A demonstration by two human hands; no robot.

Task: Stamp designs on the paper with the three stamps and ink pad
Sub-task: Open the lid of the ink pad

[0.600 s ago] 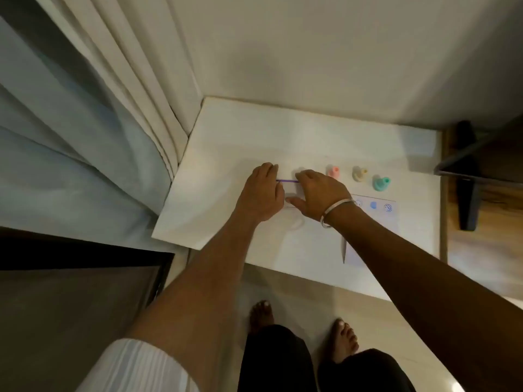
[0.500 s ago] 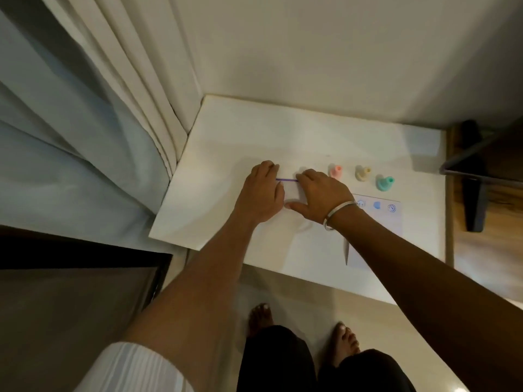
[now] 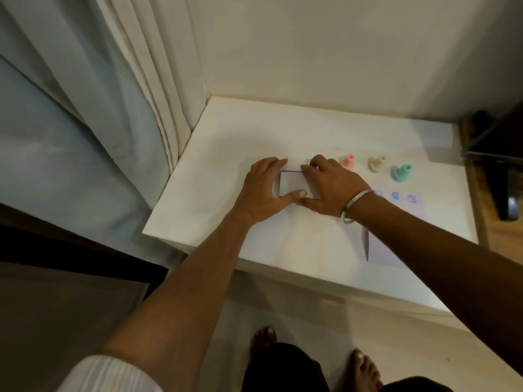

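A flat white ink pad case (image 3: 293, 183) with a purple far edge lies on the white table (image 3: 215, 176). My left hand (image 3: 263, 190) grips its left side, thumb on the near edge. My right hand (image 3: 329, 188) holds its right side, fingertips on the far edge. Right of the hands stand three stamps in a row: pink (image 3: 348, 161), yellow (image 3: 377, 164) and teal (image 3: 401, 173). The paper (image 3: 407, 210) lies under my right forearm and bears three blue stamped marks (image 3: 395, 196) near its far edge.
Curtains (image 3: 119, 89) hang at the table's left. A wall runs behind the table. A dark stand (image 3: 501, 176) rises beyond the table's right edge. My bare feet (image 3: 263, 339) are on the floor below the near edge.
My hands have spread a little on the ink pad case, so more of its white top shows between them. The stamps and paper lie where they were.
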